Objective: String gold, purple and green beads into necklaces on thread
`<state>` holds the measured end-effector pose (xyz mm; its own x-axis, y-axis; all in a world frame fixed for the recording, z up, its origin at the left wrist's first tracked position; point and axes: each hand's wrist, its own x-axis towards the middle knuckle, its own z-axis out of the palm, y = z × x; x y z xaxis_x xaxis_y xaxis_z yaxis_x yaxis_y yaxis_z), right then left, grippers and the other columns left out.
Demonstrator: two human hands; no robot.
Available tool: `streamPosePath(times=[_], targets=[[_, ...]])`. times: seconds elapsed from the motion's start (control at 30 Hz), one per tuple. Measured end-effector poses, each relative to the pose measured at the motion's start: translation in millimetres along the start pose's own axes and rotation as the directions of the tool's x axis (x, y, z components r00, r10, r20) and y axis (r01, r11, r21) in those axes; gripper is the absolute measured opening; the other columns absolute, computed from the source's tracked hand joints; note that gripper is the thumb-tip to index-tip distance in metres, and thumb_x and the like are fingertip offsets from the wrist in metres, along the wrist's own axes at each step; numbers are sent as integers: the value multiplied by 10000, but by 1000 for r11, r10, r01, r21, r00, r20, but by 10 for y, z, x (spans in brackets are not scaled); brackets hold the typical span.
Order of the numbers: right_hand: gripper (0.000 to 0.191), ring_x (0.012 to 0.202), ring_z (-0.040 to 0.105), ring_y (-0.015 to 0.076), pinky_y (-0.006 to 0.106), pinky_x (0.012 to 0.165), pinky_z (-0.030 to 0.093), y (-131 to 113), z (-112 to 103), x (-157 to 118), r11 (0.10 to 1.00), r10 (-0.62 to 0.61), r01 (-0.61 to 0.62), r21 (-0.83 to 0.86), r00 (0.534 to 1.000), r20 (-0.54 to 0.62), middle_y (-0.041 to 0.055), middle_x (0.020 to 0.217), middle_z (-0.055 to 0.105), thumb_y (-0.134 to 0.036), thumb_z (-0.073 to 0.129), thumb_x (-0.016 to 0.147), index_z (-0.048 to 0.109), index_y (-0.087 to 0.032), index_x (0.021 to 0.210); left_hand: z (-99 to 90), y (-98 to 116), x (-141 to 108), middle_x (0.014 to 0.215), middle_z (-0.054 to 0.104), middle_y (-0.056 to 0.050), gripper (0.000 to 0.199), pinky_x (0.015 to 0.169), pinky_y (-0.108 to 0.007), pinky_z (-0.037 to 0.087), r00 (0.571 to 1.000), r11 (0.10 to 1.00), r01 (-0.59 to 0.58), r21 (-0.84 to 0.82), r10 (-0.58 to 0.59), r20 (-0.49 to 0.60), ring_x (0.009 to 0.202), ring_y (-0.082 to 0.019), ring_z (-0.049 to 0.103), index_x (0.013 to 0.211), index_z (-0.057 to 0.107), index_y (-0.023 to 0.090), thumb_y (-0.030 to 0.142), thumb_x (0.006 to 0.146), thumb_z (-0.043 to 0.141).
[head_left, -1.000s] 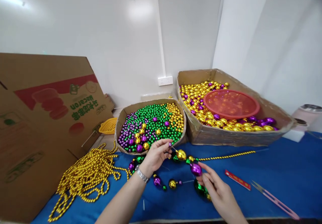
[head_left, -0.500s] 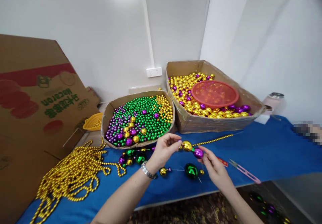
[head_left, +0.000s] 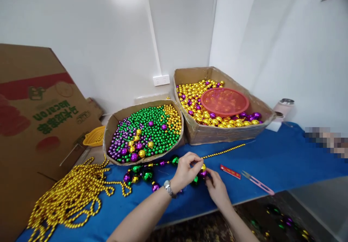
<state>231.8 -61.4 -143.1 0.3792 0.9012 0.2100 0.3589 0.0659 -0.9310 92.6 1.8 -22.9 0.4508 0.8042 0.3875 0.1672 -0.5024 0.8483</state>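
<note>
My left hand [head_left: 187,169], with a watch on its wrist, is closed with thumb and fingers pinched at the gold bead [head_left: 203,167]. Against the purple bead [head_left: 203,174] just below, my right hand [head_left: 216,187] has its fingers closed. A green bead [head_left: 195,180] shows between the hands, partly hidden by my left fingers. Left of my hands, strung green, purple and gold beads [head_left: 147,174] lie on the blue cloth [head_left: 282,155]. A thin gold bead strand [head_left: 225,150] stretches away behind my hands.
Two boxes of loose beads [head_left: 152,133] [head_left: 223,133] stand behind, the right one holding a red basket [head_left: 225,101]. Gold strands [head_left: 70,195] and a carton [head_left: 35,126] are left. Pink-handled snips [head_left: 258,183], a red packet [head_left: 230,171] and a pink flask [head_left: 284,108] are right.
Both hands have moved slightly down and closer together. The gold and purple beads between them have turned from side by side to one above the other. The view has shifted a little.
</note>
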Motion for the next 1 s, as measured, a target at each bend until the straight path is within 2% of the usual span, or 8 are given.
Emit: streamPosePath(times=[0.1,0.23,0.33,0.43,0.7,0.83,0.93,1.0], targets=[[323,986,626,245,417,889,487,-126,-188,79,995,-47,48,-82,999,16,76,1032,663,-294,487,786,626,-211,1065,-66,46,77,826,667,-69,142,673,-251,474,1000,1000,-16,8,16,15,766,-162,612,766,701,178,267,812,600],[355,1033,613,222,368,857,509,-449,-371,192,981,-134,145,-130,987,89,86,1117,647,-331,410,898,566,-214,1193,-156,243,228,784,677,-56,164,654,-249,467,998,998,-57,-13,58,41,722,-157,615,803,701,173,284,827,583],[352,1037,611,215,339,855,506,-696,-372,278,960,-218,240,-144,964,153,78,1145,640,-361,420,919,564,-231,1213,-209,392,336,758,673,-46,185,628,-240,459,996,997,-75,-34,76,38,685,-148,608,829,700,166,297,834,570],[304,961,636,213,334,842,505,-838,-329,336,936,-286,314,-157,942,178,75,1054,671,-364,432,922,616,-221,1116,-229,468,392,759,668,-44,182,620,-234,455,996,995,-85,-57,86,15,678,-143,600,827,696,162,298,827,575],[215,877,646,201,310,784,514,-896,-315,355,890,-373,407,-205,909,188,63,939,679,-359,461,912,621,-225,962,-187,439,394,732,650,-33,188,566,-221,435,996,989,-64,-131,55,-68,632,-125,569,830,679,159,310,836,566],[251,857,651,211,319,766,510,-845,-300,361,878,-376,406,-253,913,161,77,916,684,-378,414,918,610,-222,936,-161,416,378,752,651,-38,186,595,-232,454,997,988,-35,-152,24,-71,659,-133,580,846,664,161,313,846,557],[282,831,661,241,350,739,504,-783,-317,375,882,-345,357,-307,934,97,106,922,688,-400,388,915,594,-209,943,-98,324,260,933,651,-74,227,692,-267,492,994,989,-34,-144,18,-109,806,-164,608,1032,616,173,296,870,515],[275,789,673,242,337,694,504,-757,-340,380,893,-313,315,-323,948,58,104,896,693,-405,380,914,568,-207,953,-10,195,113,1105,602,-109,352,803,-322,493,997,997,-57,-53,54,-59,966,-204,585,1202,524,182,261,859,518]])
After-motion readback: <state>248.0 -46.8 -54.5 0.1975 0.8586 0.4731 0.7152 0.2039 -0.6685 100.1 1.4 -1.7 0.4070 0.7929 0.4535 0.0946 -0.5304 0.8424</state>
